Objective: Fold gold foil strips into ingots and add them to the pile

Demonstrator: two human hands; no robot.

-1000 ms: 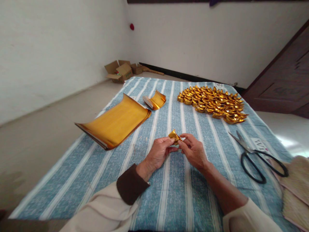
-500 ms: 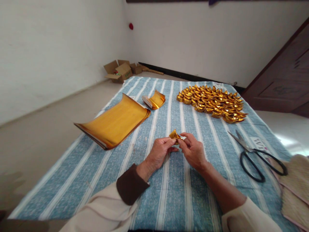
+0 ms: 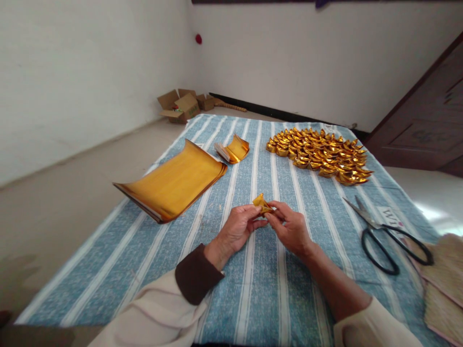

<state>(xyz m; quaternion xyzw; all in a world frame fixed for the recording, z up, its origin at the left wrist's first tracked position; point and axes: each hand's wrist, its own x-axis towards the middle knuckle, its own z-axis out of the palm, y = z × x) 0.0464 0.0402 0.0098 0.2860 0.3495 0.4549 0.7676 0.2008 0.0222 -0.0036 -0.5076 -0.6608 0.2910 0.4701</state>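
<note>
Head view: small folded gold-foil paper piece point(image 3: 259, 200) is pinched at centre by left hand point(image 3: 237, 227) and right hand point(image 3: 292, 230), thumbs and fingertips closed on it. Gold paper sheets point(image 3: 171, 182) are stacked left, gold boat-shaped foil pieces point(image 3: 318, 155) clustered far right, black-handled metal scissors point(image 3: 375, 224) spread right.

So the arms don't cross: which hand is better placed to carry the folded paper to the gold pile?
Probably the right hand: it is nearer the gold pile than the left hand, though both pinch the folded paper.
</note>
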